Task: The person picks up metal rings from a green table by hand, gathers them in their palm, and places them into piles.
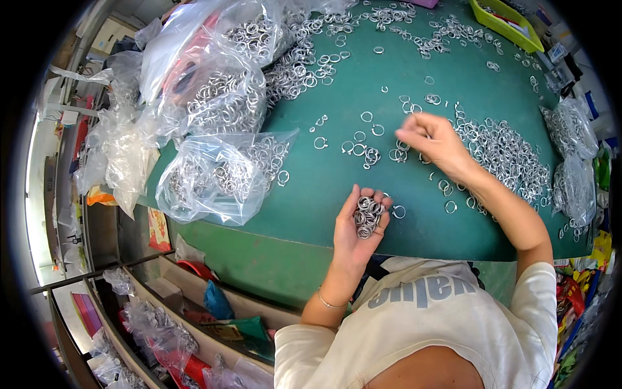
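Observation:
My left hand (360, 226) is cupped, palm up, at the table's near edge, with its fingers curled round a heap of silver metal rings (368, 218). Up and to the right, my right hand (431, 139) hovers over the green table, fingers curled together and blurred at the tips; whatever they may pinch does not show. Just beneath it lie a few loose rings (400, 153). Close to its wrist spreads a large pile of rings (508, 155). A single ring (399, 212) rests beside my left fingers.
Clear plastic bags of rings (223, 104) stand at the left of the table (304, 223), with an open bag (214, 185) nearer me. More bagged rings (573, 188) sit on the right edge. A yellow-green basket (508, 24) is far right. Shelves (214, 318) with bags lie lower left.

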